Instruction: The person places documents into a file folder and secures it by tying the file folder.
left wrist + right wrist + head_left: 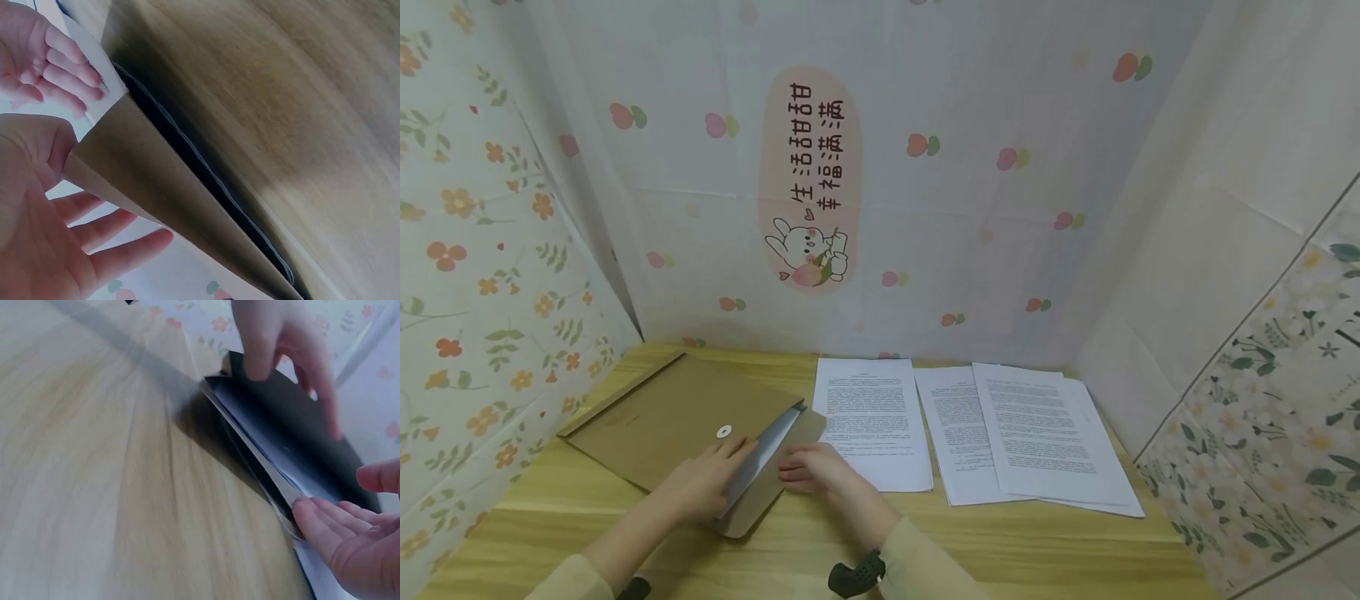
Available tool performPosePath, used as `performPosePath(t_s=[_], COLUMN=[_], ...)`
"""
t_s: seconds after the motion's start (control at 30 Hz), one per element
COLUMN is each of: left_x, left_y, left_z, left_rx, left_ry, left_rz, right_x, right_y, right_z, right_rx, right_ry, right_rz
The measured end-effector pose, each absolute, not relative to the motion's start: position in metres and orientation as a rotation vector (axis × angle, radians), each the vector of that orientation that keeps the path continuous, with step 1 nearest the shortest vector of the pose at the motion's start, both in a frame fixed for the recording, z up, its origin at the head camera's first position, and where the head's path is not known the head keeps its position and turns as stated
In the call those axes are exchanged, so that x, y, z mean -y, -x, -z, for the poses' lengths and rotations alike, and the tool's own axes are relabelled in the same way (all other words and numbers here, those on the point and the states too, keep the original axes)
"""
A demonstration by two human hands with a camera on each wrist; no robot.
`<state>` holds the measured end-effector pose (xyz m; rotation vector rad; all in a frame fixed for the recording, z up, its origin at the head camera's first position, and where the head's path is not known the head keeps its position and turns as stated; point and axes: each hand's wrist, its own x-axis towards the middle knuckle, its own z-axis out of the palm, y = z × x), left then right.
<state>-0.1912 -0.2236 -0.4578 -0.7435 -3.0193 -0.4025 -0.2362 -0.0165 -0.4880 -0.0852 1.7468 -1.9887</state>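
Observation:
A brown paper document envelope with a white round button lies at the table's left, its mouth raised and its flap folded out. White papers show inside the mouth. My left hand holds the upper panel at the mouth's edge, thumb on the inner side and fingers over the outside. My right hand is at the flap, palm turned inward. Its fairly straight fingertips touch the flap's edge, with the thumb standing apart.
Right of the envelope lies a printed sheet, close to the flap. Farther right are several overlapping printed sheets. A patterned cloth wall stands behind the wooden table, with more patterned walls at both sides.

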Motion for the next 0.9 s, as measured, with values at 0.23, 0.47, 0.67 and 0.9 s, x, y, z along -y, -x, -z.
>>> performPosePath(t_s=[0.23,0.47,0.67,0.9], left_x=[0.221,0.206,0.188,0.162], left_y=[0.191,0.191,0.195,0.201], left_z=[0.461,0.467,0.468,0.466], left_rx=[3.038,3.032,2.924,2.85], left_ry=[0.722,0.733,0.72,0.642], left_rz=[0.391,0.399,0.518,0.706], right_x=[-0.012,-0.048,-0.083,-0.114], right_y=[0.244,0.253,0.258,0.262], right_z=[0.483,0.48,0.478,0.481], right_rx=[-1.91,-2.043,-2.154,-2.243], right_ry=[0.09,0.046,0.026,-0.026], right_rz=[1.924,1.91,1.894,1.896])
